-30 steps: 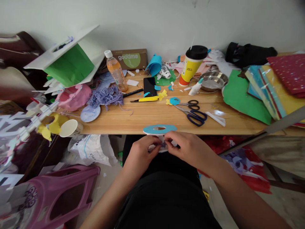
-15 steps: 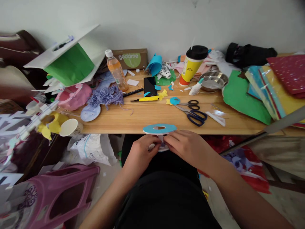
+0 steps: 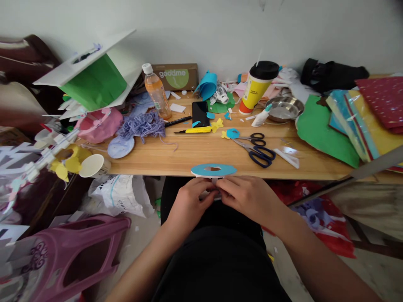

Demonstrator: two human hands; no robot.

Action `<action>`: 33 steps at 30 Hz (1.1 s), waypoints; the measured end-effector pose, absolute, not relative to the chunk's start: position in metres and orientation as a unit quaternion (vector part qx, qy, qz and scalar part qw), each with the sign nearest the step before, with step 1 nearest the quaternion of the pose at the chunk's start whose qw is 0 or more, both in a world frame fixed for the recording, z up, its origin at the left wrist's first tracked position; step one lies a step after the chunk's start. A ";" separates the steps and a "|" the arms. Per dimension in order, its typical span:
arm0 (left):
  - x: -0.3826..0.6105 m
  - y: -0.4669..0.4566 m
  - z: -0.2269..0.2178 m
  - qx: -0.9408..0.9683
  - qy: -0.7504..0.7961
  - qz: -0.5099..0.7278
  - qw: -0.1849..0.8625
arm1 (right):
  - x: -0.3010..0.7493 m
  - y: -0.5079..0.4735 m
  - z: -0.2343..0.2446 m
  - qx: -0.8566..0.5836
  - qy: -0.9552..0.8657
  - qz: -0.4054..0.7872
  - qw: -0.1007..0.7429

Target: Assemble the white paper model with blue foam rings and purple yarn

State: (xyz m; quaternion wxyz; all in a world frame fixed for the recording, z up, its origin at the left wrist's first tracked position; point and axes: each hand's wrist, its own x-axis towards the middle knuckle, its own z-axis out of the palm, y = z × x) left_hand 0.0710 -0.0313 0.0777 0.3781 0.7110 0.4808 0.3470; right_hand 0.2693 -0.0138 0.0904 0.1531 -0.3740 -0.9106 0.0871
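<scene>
My left hand (image 3: 188, 202) and my right hand (image 3: 247, 197) meet just below the front edge of the wooden table (image 3: 195, 155), over my lap. Both pinch a small white paper piece (image 3: 211, 193) between their fingertips; most of it is hidden by the fingers. A blue foam ring (image 3: 213, 170) with a cut-out centre stands right above the hands, at the table's edge; whether it is joined to the white piece I cannot tell.
On the table lie two pairs of scissors (image 3: 256, 153), a yellow utility knife (image 3: 197, 130), a black phone (image 3: 200, 113), an orange drink bottle (image 3: 156, 91), a yellow cup (image 3: 256, 86), a steel bowl (image 3: 283, 108), purple yarn (image 3: 141, 126) and foam sheets (image 3: 321, 128). A pink stool (image 3: 72, 256) stands at lower left.
My hands have closed in on each other, the right fingers now overlapping the white piece more. The view shifted slightly; the blue ring stays at the table's edge.
</scene>
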 end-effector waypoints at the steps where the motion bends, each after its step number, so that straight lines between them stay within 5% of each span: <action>1: 0.071 -0.032 0.078 0.708 0.482 0.351 0.378 | 0.269 -0.014 0.090 -0.376 -0.908 0.090 0.162; 33: 0.078 -0.038 0.069 0.794 0.466 0.329 0.209 | 0.270 -0.024 0.090 -0.436 -0.858 0.177 0.204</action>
